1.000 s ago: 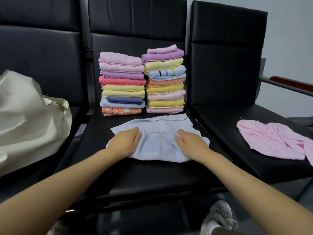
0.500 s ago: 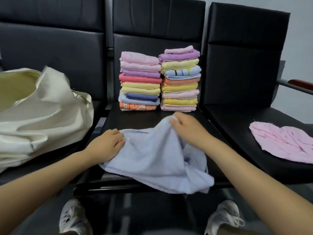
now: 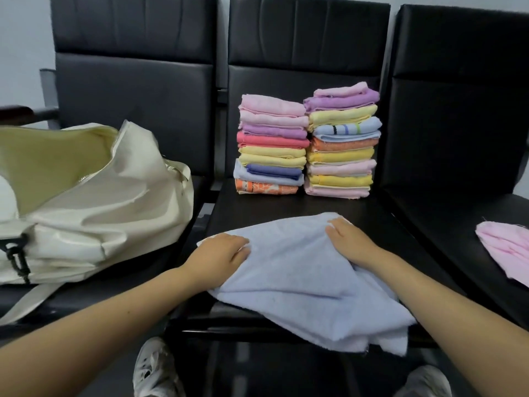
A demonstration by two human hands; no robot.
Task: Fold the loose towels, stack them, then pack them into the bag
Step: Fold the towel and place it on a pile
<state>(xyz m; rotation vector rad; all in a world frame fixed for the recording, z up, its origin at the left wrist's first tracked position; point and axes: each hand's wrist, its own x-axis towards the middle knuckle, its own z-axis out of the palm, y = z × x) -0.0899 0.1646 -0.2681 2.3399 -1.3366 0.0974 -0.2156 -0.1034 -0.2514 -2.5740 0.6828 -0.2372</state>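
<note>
Here both hands, left hand (image 3: 221, 257) and right hand (image 3: 350, 242), grasp the blue towel (image 3: 300, 276), lying crosswise.

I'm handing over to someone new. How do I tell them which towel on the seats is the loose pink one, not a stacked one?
Start at the row of black seats and take the right one, beside the middle seat with the two towel stacks. The loose pink towel lies alone on that seat, at the picture's right edge. Unlike the pink ones in the stacks, it is crumpled and unfolded.
</note>
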